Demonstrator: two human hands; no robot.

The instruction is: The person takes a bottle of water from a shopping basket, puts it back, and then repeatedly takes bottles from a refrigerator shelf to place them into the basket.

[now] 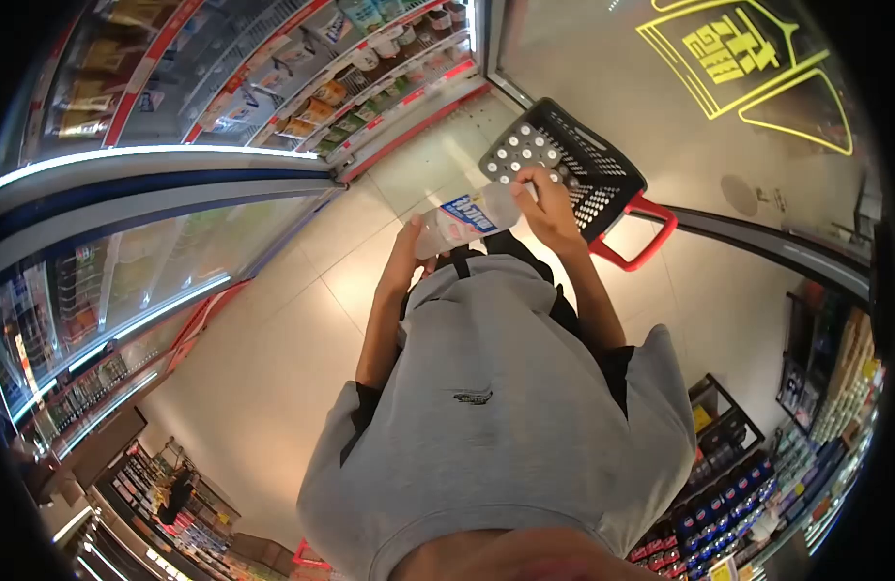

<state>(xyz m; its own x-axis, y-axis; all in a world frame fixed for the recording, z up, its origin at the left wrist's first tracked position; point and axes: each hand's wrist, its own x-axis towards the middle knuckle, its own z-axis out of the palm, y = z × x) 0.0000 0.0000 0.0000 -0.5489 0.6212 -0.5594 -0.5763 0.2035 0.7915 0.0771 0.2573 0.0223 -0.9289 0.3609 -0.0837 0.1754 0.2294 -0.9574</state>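
Observation:
A clear plastic bottle with a blue and white label lies sideways between my hands, in front of my body. My left hand is closed around its left end. At the other end, the bent fingers of my right hand grip the bottle, thumb and forefinger near its tip. Just beyond my right hand is a black shopping basket with a red handle; its perforated side shows pale tiles through the holes.
Lit shelves of packaged goods stand ahead on the left, beside a glass cooler door. A glass panel with a yellow line sign is at the upper right. Drink cans and bottles fill a rack behind me on the right. Pale tiles cover the floor.

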